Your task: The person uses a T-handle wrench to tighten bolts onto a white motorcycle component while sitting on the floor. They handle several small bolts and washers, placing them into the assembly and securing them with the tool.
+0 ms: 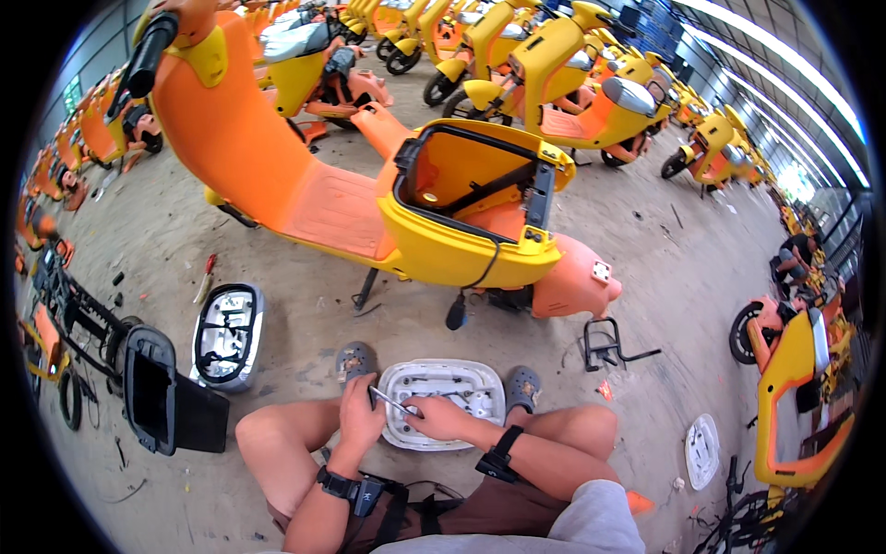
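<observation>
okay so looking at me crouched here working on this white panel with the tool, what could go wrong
The thin metal tool in your left hand points toward your right hand on the white panel; a slip could jab it. The panel lies loose on the ground between your sandals, so it may shift. The black rack nearby is a trip hazard.

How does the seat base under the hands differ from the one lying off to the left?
The seat base between the feet lies crosswise, both the left hand and right hand on it with a thin tool; its rim looks pale. The left seat base lies lengthwise, untouched, with a dark rim. Both lie underside up on the concrete floor.
</observation>
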{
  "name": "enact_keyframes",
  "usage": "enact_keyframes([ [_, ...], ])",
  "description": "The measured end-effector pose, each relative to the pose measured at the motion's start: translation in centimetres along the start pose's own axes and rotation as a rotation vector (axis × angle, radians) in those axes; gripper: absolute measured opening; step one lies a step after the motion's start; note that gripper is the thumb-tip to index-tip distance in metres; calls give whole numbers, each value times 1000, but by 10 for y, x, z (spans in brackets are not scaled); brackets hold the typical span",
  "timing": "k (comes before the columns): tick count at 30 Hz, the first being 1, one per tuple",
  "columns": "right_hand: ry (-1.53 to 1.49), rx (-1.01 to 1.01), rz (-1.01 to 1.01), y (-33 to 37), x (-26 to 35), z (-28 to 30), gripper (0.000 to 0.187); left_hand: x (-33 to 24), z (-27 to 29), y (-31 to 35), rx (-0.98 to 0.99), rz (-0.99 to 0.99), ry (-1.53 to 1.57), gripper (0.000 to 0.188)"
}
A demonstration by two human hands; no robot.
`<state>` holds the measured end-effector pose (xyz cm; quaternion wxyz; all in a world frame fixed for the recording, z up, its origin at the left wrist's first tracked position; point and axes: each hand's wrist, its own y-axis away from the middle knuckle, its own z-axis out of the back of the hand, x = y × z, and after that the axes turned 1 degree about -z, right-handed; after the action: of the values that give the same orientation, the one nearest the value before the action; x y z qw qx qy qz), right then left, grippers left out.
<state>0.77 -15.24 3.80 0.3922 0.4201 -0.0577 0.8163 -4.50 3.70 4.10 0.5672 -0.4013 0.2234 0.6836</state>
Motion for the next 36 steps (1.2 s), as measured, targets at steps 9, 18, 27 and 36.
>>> enact_keyframes([
  [9, -191, 43, -145, -6, 9, 10, 38, 0, -4, 5, 85, 142, 91, 61],
  [18, -233, 10, -174, -3, 8, 17, 36, 1, -2, 5, 189, 236, -127, 63],
  [27, -324, 1, -161, -7, 5, 13, 29, -17, -5, 22, 391, 12, -52, 58],
  [36, -222, -30, -141, -7, 13, 13, 23, -20, -14, 29, 461, 161, -95, 69],
])
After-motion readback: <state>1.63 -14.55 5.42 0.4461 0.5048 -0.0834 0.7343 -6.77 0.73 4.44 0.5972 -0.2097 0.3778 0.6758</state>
